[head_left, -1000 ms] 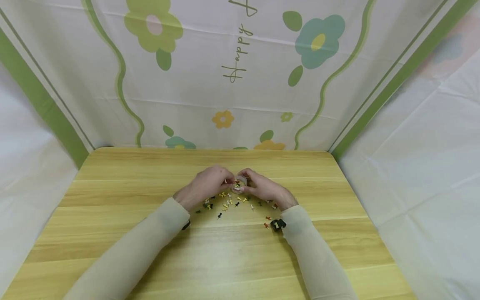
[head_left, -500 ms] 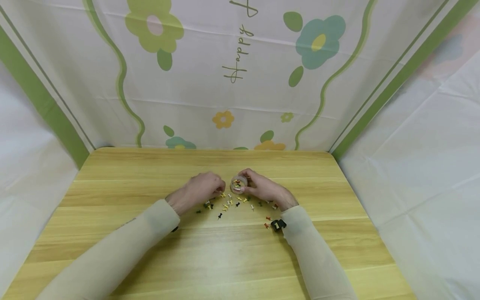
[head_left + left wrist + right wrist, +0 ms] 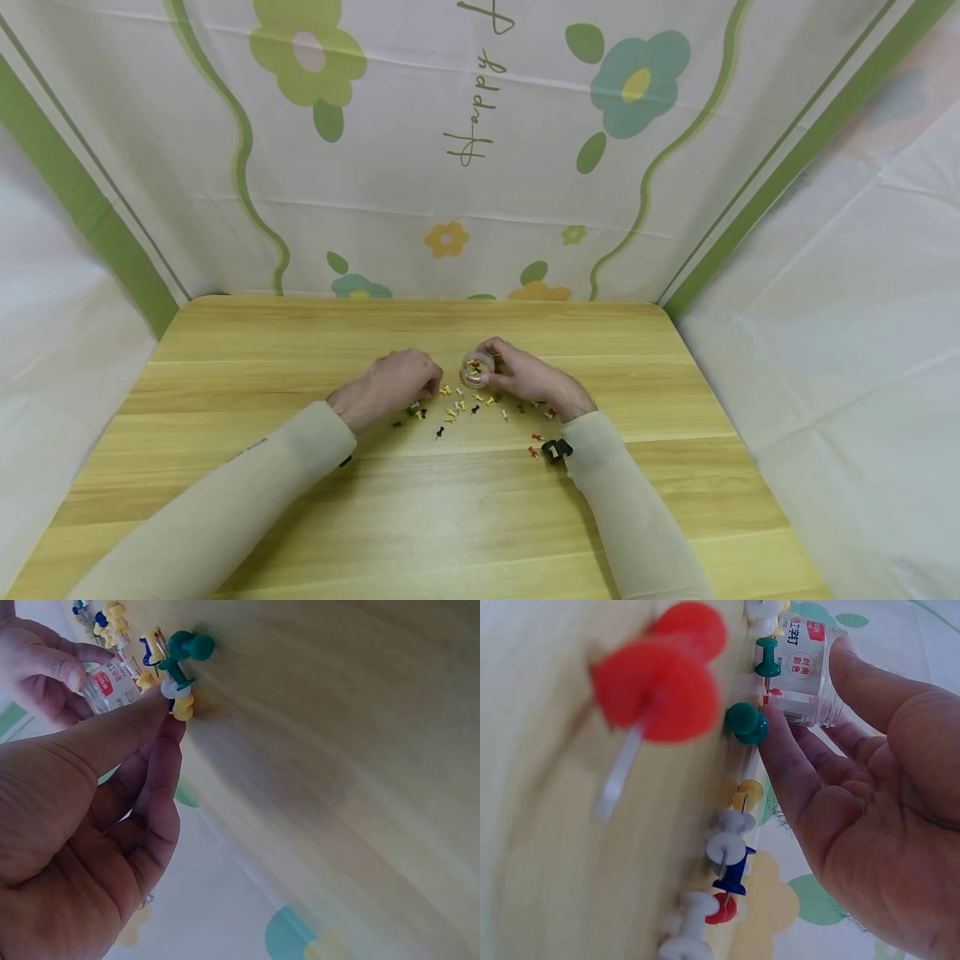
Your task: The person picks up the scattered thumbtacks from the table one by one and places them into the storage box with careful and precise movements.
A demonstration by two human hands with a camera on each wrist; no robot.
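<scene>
My right hand (image 3: 528, 377) holds a small clear plastic jar (image 3: 477, 369) on the table, thumb on one side and fingers on the other. The jar has a printed label (image 3: 799, 664) and several coloured push pins inside. To its left, my left hand (image 3: 393, 382) is low over the scattered pins. In the left wrist view its thumb and index fingertips (image 3: 166, 712) come together at a push pin, mostly hidden, with a dark blue bit showing. A yellow push pin (image 3: 184, 707), a white one and green push pins (image 3: 180, 656) lie right beside those fingertips.
Loose push pins in several colours lie in front of the jar, among them a dark blue push pin (image 3: 440, 432). Red push pins (image 3: 534, 452) lie near the black wrist camera (image 3: 557, 451). A patterned cloth (image 3: 450, 192) hangs behind the wooden table (image 3: 450, 517).
My left hand has moved from the jar's mouth leftward and down to the scattered pins. The right hand and the jar have stayed in place.
</scene>
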